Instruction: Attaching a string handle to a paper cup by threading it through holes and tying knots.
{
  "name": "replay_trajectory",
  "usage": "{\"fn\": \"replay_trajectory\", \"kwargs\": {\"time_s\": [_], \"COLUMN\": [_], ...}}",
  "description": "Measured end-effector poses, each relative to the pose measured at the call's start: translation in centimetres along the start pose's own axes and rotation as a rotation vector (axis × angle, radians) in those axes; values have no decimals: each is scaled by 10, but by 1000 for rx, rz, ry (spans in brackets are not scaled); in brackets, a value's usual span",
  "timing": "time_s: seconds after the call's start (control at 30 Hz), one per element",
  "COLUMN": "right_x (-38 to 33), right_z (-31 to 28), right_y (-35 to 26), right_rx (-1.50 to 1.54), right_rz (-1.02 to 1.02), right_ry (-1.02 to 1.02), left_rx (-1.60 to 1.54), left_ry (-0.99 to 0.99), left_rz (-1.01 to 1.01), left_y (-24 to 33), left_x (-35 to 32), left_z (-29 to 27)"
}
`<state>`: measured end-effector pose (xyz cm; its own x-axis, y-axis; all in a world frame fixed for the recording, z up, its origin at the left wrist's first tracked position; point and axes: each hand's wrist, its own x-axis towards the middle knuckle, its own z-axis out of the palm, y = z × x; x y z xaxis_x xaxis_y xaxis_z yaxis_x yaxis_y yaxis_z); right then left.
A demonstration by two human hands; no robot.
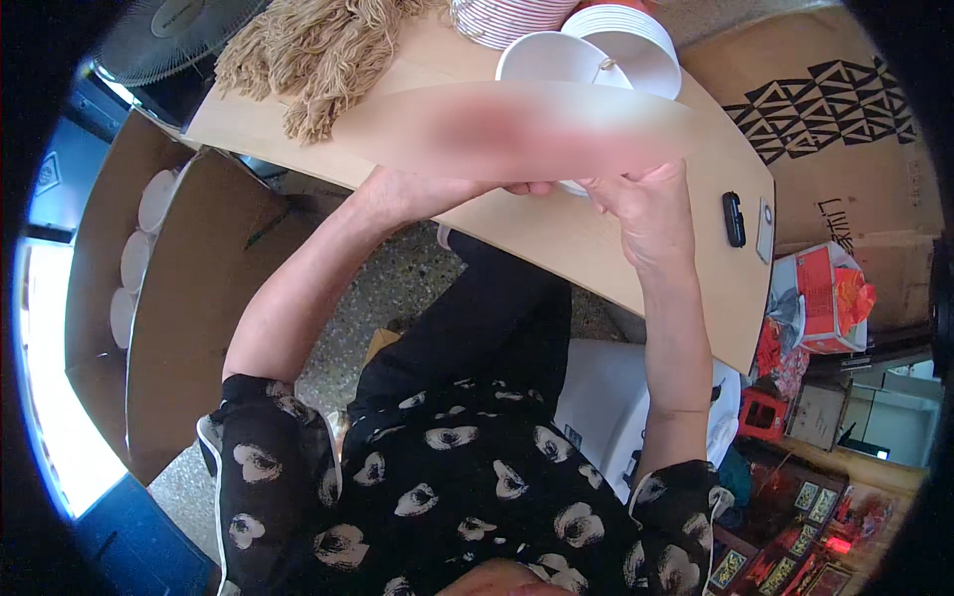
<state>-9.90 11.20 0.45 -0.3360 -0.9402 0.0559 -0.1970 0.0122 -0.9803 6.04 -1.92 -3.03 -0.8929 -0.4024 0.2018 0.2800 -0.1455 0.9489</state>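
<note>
Both of my hands are raised over the near edge of the table, with a blurred patch covering most of the fingers. My left hand (pixel 422 195) comes in from the left, and a few curled fingertips show below the blur. My right hand (pixel 651 211) is bent inward, its thumb and fingers drawn together. A sliver of a white object (pixel 573 187) shows between them; its kind is hidden. Just beyond stands a white tub (pixel 556 62) with a bit of string at its rim. Stacked white tubs (pixel 636 45) stand behind it.
Tan string bundles (pixel 318 60) lie at the table's (pixel 596 243) far left. A black object (pixel 733 219) and a flat pale one (pixel 764 230) lie near the right edge. An open carton (pixel 179 318) of white tubs stands left; a large cardboard box (pixel 845 129) is right. A fan (pixel 174 30) stands far left.
</note>
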Motion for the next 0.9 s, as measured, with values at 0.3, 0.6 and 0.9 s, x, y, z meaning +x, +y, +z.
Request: {"fn": "replay_trajectory", "kwargs": {"time_s": [0.3,0.6,0.9], "right_x": [-2,-1,-1], "right_z": [3,2,-4], "right_y": [-1,0,-3], "right_rx": [40,25,93], "right_rz": [19,-4,40], "right_ry": [6,-15,-66], "left_rx": [33,69,51], "left_ry": [20,-5,-10], "left_rz": [-52,-27,19], "left_y": [3,5,2], "left_x": [0,0,-3], "left_z": [0,0,-1]}}
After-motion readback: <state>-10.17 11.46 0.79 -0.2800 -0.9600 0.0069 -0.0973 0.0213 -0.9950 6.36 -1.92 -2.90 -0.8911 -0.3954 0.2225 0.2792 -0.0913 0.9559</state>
